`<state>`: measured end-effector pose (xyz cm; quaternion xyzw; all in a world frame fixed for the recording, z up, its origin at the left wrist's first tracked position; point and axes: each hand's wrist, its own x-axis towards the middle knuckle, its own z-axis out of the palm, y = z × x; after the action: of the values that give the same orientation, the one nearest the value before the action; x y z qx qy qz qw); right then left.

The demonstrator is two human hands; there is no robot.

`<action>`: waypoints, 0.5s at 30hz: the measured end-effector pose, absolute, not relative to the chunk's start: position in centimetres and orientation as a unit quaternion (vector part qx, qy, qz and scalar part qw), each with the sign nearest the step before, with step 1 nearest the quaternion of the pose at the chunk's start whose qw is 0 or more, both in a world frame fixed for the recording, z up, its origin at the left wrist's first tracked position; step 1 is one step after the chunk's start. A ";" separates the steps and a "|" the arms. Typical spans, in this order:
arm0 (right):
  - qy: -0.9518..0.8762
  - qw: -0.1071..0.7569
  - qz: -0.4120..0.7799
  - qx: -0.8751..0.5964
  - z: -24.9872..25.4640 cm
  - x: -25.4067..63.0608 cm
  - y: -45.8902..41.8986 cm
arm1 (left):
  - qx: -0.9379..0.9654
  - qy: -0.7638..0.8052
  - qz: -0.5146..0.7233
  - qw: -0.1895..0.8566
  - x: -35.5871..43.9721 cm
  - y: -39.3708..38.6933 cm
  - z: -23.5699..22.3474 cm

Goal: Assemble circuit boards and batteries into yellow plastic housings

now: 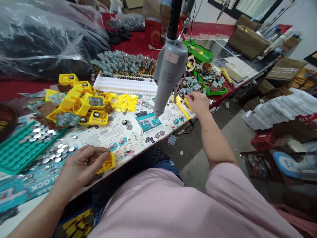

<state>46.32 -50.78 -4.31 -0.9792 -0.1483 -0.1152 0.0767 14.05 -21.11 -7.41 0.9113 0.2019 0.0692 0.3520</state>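
Observation:
My left hand point(80, 163) is closed at the table's front edge, thumb and fingers gripping a yellow plastic housing point(110, 162). Part of the housing is hidden behind the fingers. Farther right, my right hand point(199, 104) reaches out with curled fingers around a slim yellow-handled tool point(188, 104); its working end is hidden. Right beside it lies a thicker yellow handle point(182, 108) with a black cord. Between my hands hangs a grey electric screwdriver point(165, 74), tip down over the printed cardboard. A small black round part point(124, 122) lies on the cardboard.
Yellow housings with circuit boards point(81, 102) are heaped at left, by flat yellow pieces point(126, 103). A teal tray point(15, 152) holds silver coin cells. Behind are a white rack point(126, 85) and wired circuit boards point(121, 62). Green trays point(218, 92) stand at right.

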 end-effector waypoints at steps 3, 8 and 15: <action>-0.176 0.016 -0.073 -0.982 -5.2 43.7 -49.9 | 0.913 0.211 0.073 0.341 14.0 -21.2 -7.5; -0.179 -0.003 -0.067 -0.982 -7.1 42.5 -49.5 | 0.917 0.190 0.098 0.337 14.0 -21.4 -7.3; -0.202 0.190 -0.124 -0.953 -7.0 41.5 -51.9 | 0.939 0.148 0.042 0.308 14.6 -22.1 -6.3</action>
<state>41.52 -51.88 -6.98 -0.9528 -0.2015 -0.1242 0.1902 14.59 -22.15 -6.29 0.9389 0.1485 0.0419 0.3076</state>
